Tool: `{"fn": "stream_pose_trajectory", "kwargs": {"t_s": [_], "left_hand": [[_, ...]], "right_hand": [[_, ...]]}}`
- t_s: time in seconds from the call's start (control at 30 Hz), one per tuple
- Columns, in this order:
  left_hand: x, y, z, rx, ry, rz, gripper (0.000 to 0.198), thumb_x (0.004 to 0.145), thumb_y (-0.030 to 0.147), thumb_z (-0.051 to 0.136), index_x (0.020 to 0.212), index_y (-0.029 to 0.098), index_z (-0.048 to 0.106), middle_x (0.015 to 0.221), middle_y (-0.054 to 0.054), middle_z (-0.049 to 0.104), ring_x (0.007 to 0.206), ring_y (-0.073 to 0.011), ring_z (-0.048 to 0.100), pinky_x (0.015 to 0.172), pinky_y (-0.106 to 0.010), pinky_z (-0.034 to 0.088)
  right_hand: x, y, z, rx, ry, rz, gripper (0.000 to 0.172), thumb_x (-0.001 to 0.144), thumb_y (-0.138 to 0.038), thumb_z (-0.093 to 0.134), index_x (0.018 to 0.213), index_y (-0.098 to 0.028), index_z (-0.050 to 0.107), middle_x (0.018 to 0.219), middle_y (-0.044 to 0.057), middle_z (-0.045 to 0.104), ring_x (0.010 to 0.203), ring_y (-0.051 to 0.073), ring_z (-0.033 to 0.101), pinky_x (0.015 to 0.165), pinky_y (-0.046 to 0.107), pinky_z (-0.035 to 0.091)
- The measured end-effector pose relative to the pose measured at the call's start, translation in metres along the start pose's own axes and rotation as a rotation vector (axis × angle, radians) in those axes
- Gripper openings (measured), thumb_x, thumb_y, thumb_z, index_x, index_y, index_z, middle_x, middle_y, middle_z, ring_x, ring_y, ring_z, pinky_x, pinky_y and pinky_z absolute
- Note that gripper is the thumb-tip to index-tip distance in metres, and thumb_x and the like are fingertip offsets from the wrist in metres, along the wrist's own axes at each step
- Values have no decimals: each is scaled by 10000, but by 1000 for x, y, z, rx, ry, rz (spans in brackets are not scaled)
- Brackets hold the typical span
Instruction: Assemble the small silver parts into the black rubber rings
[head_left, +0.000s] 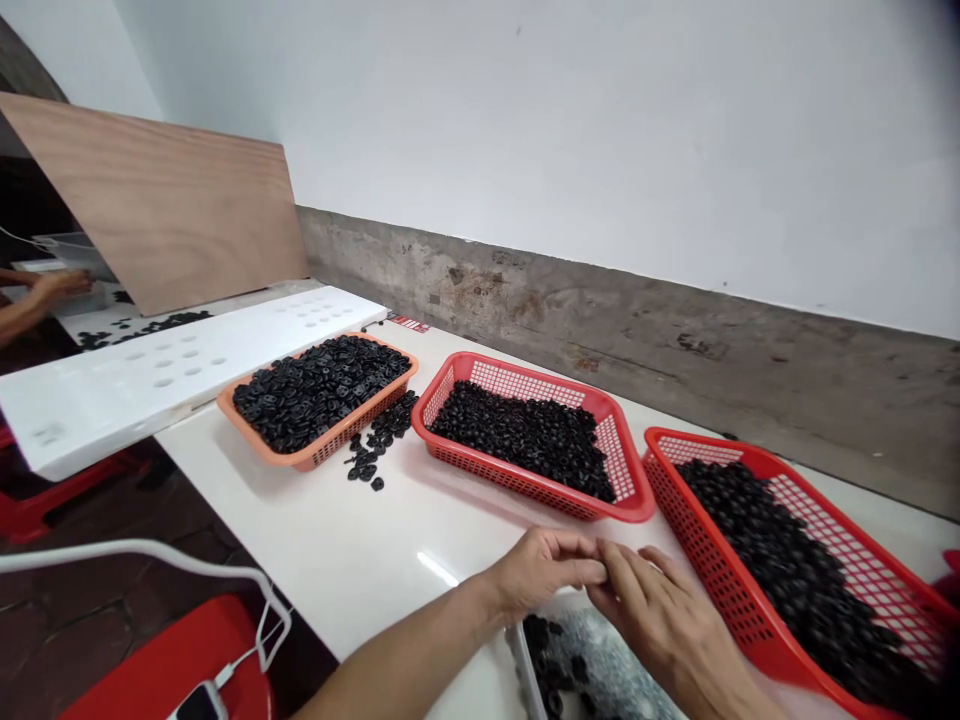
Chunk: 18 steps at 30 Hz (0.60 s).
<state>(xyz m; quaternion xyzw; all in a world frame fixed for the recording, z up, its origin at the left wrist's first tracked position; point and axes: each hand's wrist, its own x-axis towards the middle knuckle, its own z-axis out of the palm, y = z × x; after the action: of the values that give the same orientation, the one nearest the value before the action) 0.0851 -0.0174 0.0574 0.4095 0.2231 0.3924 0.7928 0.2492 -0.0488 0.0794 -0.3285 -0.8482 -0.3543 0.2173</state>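
Observation:
My left hand (551, 570) and my right hand (660, 610) meet at the fingertips in a pinch; whatever is between them is hidden. Below them sits a clear plastic container (523, 668) with black pieces (553, 670) along its left side. Just beyond my hands stands a red basket (517, 492) of small black round parts (525, 430). Another red basket (720, 590), at the right, holds more black parts (780, 560). Farther left, an orange basket (319, 455) is heaped with flat black pieces (322, 385).
Loose black pieces (367, 460) lie between the orange and middle baskets. A white foam board (97, 400) and a wooden panel (180, 210) stand at the left, with a co-worker's hand (64, 285) beyond. A red stool (187, 660) carries a cabled device (201, 703).

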Motion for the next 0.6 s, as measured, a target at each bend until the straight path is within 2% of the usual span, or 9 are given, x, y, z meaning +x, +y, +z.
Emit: {"fn": "stream_pose_trajectory", "kwargs": {"t_s": [0.3, 0.43, 0.6], "left_hand": [[2, 7, -1, -64, 42, 55, 373, 568, 403, 843, 744, 102, 711, 722, -34, 646, 704, -146, 563, 792, -304, 430], [4, 7, -4, -62, 40, 72, 361, 587, 405, 830, 745, 105, 708, 736, -36, 649, 700, -144, 559, 786, -300, 420], [3, 7, -7, 3, 12, 60, 359, 651, 429, 817, 799, 114, 728, 771, -36, 658, 719, -141, 544, 779, -284, 401]], "right_hand": [[15, -4, -3, 45, 41, 160, 242, 1041, -246, 428, 1135, -103, 599, 948, 121, 759, 724, 183, 690, 827, 368, 444], [17, -7, 1, 104, 78, 184, 207, 1022, -206, 472, 1139, -95, 602, 943, 127, 759, 716, 186, 693, 802, 363, 448], [14, -5, 5, 199, 112, 217, 224, 1008, -214, 515, 1197, -115, 582, 971, 133, 762, 829, 197, 721, 851, 372, 447]]}}
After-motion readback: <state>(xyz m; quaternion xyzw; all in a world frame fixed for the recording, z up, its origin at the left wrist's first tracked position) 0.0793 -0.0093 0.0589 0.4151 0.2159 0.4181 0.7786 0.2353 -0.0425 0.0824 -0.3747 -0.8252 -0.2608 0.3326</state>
